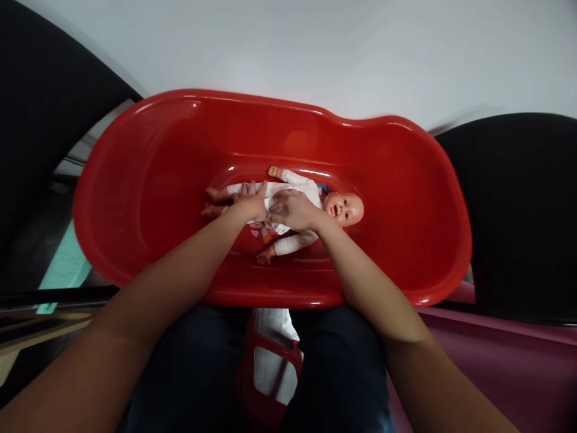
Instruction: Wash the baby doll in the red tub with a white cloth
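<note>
A baby doll (pixel 345 208) in a white suit lies on its back in the bottom of a red plastic tub (pixel 148 174), head to the right, bare legs to the left. My left hand (pixel 250 203) rests on the doll's belly and hips with fingers stretched over the cloth. My right hand (pixel 293 210) lies on the doll's chest, its fingers curled and pinching the white suit (pixel 303 185). Both hands touch each other over the doll's middle. The doll's near arm sticks out below my hands.
The tub sits across my lap, against dark trousers (pixel 198 367). A red and white object (pixel 270 361) lies between my legs below the tub. Dark chair backs (pixel 518 210) flank both sides. A white wall is behind; a maroon surface (pixel 496 349) at right.
</note>
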A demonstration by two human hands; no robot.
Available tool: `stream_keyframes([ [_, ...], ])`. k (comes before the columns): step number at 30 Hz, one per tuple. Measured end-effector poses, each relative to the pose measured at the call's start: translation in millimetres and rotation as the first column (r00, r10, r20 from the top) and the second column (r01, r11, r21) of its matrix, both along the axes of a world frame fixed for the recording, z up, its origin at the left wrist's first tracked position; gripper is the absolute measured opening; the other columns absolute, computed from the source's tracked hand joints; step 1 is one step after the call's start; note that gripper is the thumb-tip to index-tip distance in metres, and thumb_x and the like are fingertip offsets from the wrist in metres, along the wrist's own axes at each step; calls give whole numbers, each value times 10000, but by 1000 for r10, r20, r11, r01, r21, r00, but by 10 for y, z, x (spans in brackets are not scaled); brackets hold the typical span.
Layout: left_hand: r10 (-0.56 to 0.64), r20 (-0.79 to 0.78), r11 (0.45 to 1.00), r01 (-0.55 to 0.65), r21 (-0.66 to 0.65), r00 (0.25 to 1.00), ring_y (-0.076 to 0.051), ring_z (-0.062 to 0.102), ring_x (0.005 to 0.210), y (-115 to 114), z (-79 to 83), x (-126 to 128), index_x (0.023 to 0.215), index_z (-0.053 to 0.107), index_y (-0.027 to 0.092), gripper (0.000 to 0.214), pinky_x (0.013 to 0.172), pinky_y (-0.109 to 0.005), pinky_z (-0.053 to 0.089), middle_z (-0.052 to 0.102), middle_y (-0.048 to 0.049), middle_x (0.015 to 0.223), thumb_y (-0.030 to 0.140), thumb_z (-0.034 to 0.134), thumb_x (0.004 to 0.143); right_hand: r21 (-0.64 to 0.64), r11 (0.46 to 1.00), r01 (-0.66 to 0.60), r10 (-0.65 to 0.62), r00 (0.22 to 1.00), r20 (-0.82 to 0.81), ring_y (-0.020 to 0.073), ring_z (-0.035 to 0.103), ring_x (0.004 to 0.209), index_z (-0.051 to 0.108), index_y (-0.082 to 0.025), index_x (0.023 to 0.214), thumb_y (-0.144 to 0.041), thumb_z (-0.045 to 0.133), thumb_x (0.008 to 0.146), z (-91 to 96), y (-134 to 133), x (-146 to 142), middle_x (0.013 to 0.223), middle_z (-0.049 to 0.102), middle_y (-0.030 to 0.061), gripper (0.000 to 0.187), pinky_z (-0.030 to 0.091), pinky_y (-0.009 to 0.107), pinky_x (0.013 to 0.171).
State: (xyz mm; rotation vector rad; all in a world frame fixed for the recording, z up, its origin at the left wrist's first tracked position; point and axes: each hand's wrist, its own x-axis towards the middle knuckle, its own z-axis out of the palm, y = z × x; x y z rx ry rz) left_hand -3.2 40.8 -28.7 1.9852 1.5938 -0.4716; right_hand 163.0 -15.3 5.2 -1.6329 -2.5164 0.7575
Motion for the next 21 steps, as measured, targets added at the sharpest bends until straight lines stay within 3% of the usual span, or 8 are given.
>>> stream_keyframes([
  [3,126,95,992,-127,6,988,-558,138,1639,14,105,28,1778,132,381,1244,1251,-785,225,53,-144,1843,305,858,770,105,939,328,-334,941,52,355,558,1366,707,-194,1425,-280,646,933,-49,56,40,1455,617,173,503,448,492,1149],
  [5,165,265,974,-199,107,950,-495,304,1612,28,120,40,1755,293,321,1012,1279,-679,306,275,-171,1786,206,736,853,81,885,458,-464,880,101,380,602,1304,608,-171,1531,-270,696,880,-109,79,62,1474,584,218,664,512,489,1062],
  [8,50,543,942,-221,254,838,-341,496,1524,36,66,65,1640,512,216,768,1300,-455,372,517,-179,1612,84,605,890,16,858,513,-513,856,57,324,697,1110,623,-125,1481,-202,670,859,-212,101,77,1348,674,216,628,553,396,929],
  [11,-179,625,934,-69,352,760,-296,484,1533,8,-16,94,1486,648,204,586,1312,-401,347,525,-146,1592,101,595,912,22,829,559,-552,824,-127,268,712,973,719,-130,1280,-159,602,866,-296,139,96,1109,767,143,432,540,343,869],
  [13,-293,601,922,53,384,744,-324,403,1589,-25,-61,98,1517,617,231,606,1317,-433,337,424,-129,1682,161,636,915,23,781,624,-601,760,-248,251,704,932,731,-144,1187,-159,586,845,-340,172,120,1056,774,110,372,538,341,852],
  [16,-345,534,920,164,356,772,-357,322,1631,-63,-107,80,1706,367,313,896,1302,-471,350,244,-102,1792,219,701,880,-16,722,692,-643,663,-383,235,692,924,711,-154,1134,-158,566,808,-403,216,149,1051,771,89,357,543,352,869],
  [19,-358,473,919,215,330,805,-364,290,1645,-62,-122,60,1774,143,322,1086,1297,-486,341,217,-116,1812,253,732,865,-49,724,688,-609,604,-514,234,692,978,686,-155,1151,-184,571,798,-461,240,140,1103,769,99,372,553,366,917],
  [21,-340,474,924,196,328,812,-364,352,1617,-43,-115,52,1780,103,296,1096,1277,-488,363,293,-144,1788,252,723,879,-83,756,650,-559,574,-598,227,696,1014,659,-155,1223,-181,564,784,-484,242,117,1176,766,107,450,562,362,936],
])
